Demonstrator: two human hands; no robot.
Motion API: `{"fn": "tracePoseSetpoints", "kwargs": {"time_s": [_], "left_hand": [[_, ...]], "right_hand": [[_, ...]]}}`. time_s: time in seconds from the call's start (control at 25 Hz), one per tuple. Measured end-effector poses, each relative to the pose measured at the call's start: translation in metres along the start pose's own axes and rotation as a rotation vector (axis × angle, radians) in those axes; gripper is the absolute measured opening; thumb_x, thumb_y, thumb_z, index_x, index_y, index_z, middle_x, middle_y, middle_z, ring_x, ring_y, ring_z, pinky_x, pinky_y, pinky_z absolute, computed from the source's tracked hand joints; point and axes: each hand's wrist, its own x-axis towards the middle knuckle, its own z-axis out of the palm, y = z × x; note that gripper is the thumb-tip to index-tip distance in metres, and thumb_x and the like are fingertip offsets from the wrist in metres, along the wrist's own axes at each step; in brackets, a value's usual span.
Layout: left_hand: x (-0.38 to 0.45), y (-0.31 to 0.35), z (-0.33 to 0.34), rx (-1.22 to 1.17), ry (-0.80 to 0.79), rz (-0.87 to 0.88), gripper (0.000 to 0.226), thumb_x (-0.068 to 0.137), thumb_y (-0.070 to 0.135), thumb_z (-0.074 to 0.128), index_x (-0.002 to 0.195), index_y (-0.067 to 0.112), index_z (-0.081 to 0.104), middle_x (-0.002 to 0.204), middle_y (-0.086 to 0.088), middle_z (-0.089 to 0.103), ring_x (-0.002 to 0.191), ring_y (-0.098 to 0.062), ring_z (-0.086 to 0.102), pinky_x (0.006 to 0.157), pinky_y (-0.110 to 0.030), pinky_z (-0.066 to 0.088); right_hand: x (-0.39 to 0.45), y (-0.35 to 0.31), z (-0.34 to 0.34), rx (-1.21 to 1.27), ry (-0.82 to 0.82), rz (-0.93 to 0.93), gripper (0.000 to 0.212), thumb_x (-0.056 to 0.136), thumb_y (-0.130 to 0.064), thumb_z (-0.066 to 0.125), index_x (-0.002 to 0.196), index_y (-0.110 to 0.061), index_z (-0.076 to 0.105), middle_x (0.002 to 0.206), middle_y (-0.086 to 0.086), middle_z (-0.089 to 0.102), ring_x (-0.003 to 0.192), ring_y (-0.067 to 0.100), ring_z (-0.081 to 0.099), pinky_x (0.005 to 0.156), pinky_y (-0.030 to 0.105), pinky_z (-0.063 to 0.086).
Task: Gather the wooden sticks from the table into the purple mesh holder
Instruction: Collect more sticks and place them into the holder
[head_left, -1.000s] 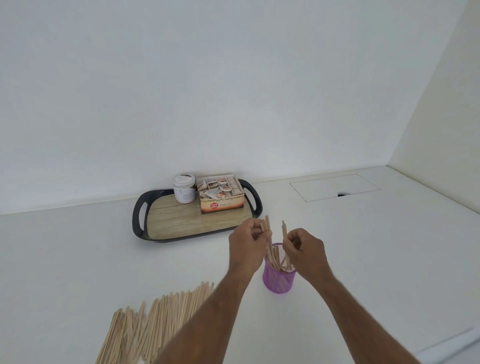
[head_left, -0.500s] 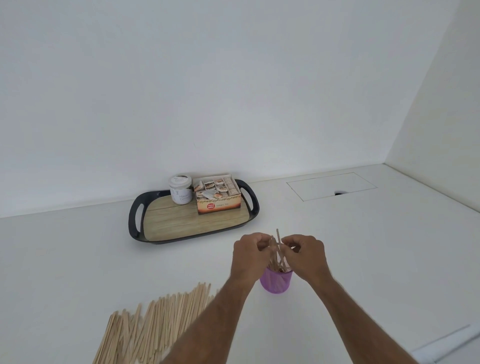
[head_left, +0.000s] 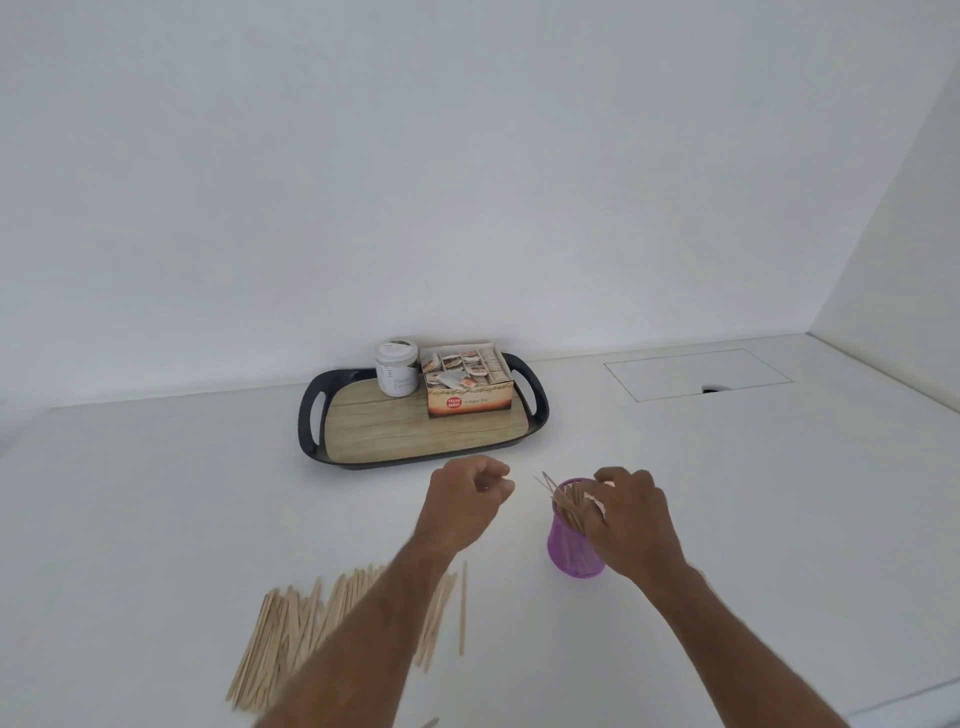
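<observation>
The purple mesh holder (head_left: 571, 552) stands upright on the white table, with several wooden sticks (head_left: 563, 500) leaning in it. My right hand (head_left: 631, 512) rests over the holder's right rim, its fingers curled against the sticks and rim. My left hand (head_left: 464, 496) hovers to the left of the holder, loosely closed with nothing in it. A spread pile of wooden sticks (head_left: 296, 629) lies flat at the lower left, partly hidden under my left forearm. One single stick (head_left: 463, 608) lies apart at the pile's right edge.
A black-rimmed tray (head_left: 311, 421) with a wood-look floor stands near the back wall, carrying a white jar (head_left: 397, 367) and an open box of tea sachets (head_left: 467, 384). A flush cable hatch (head_left: 696, 373) sits at the back right. Walls close off the back and right.
Both hands held sticks above the holder and lowered them in. My left hand has now let go and drawn away to the left; my right hand stays at the rim.
</observation>
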Motion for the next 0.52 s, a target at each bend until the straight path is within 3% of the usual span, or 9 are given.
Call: {"fn": "tracePoseSetpoints", "kwargs": {"time_s": [0.08, 0.16, 0.2, 0.36, 0.44, 0.52], "left_hand": [[-0.005, -0.01, -0.021, 0.09, -0.1, -0.033, 0.006, 0.081, 0.027, 0.079, 0.084, 0.025, 0.074, 0.078, 0.008, 0.074, 0.07, -0.003, 0.068, 0.069, -0.023, 0.059], [-0.011, -0.02, -0.039, 0.245, -0.255, -0.067, 0.013, 0.077, 0.028, 0.083, 0.075, 0.021, 0.072, 0.072, 0.003, 0.074, 0.062, -0.004, 0.068, 0.06, -0.02, 0.056], [-0.015, -0.025, -0.046, 0.352, -0.352, -0.095, 0.017, 0.075, 0.03, 0.085, 0.075, 0.018, 0.073, 0.071, 0.001, 0.075, 0.06, -0.005, 0.069, 0.059, -0.02, 0.058], [-0.038, -0.037, -0.057, 0.71, -0.766, -0.219, 0.04, 0.066, 0.035, 0.09, 0.078, 0.0, 0.075, 0.073, -0.006, 0.078, 0.061, -0.013, 0.074, 0.065, -0.027, 0.063], [-0.052, -0.043, -0.057, 0.811, -0.832, -0.241, 0.045, 0.063, 0.037, 0.091, 0.078, -0.001, 0.075, 0.069, -0.005, 0.077, 0.058, -0.012, 0.072, 0.064, -0.027, 0.062], [-0.065, -0.048, -0.056, 0.881, -0.865, -0.242, 0.048, 0.06, 0.041, 0.091, 0.076, 0.0, 0.074, 0.062, 0.0, 0.073, 0.051, -0.009, 0.068, 0.058, -0.022, 0.057]], "right_hand": [[-0.005, -0.009, -0.001, 0.033, 0.146, -0.048, 0.019, 0.082, -0.015, 0.069, 0.101, -0.015, 0.075, 0.107, 0.003, 0.069, 0.092, 0.031, 0.06, 0.077, 0.039, 0.048], [-0.011, -0.026, 0.004, 0.154, 0.262, -0.128, 0.01, 0.078, -0.01, 0.071, 0.087, -0.014, 0.073, 0.087, 0.0, 0.069, 0.078, 0.024, 0.062, 0.068, 0.034, 0.051], [-0.016, -0.039, 0.009, 0.24, 0.225, -0.117, 0.007, 0.077, -0.01, 0.071, 0.081, -0.016, 0.071, 0.079, -0.004, 0.068, 0.071, 0.017, 0.061, 0.065, 0.029, 0.05], [-0.037, -0.083, 0.046, 0.418, -0.304, 0.145, 0.011, 0.076, -0.034, 0.072, 0.078, -0.024, 0.068, 0.067, -0.012, 0.063, 0.066, 0.003, 0.059, 0.068, 0.021, 0.045], [-0.044, -0.098, 0.064, 0.351, -0.453, 0.206, 0.024, 0.074, -0.046, 0.071, 0.072, -0.023, 0.066, 0.067, -0.01, 0.066, 0.069, 0.007, 0.064, 0.065, 0.022, 0.046], [-0.045, -0.105, 0.075, 0.295, -0.532, 0.242, 0.04, 0.071, -0.057, 0.072, 0.063, -0.019, 0.064, 0.059, -0.007, 0.065, 0.058, 0.007, 0.064, 0.054, 0.019, 0.043]]}}
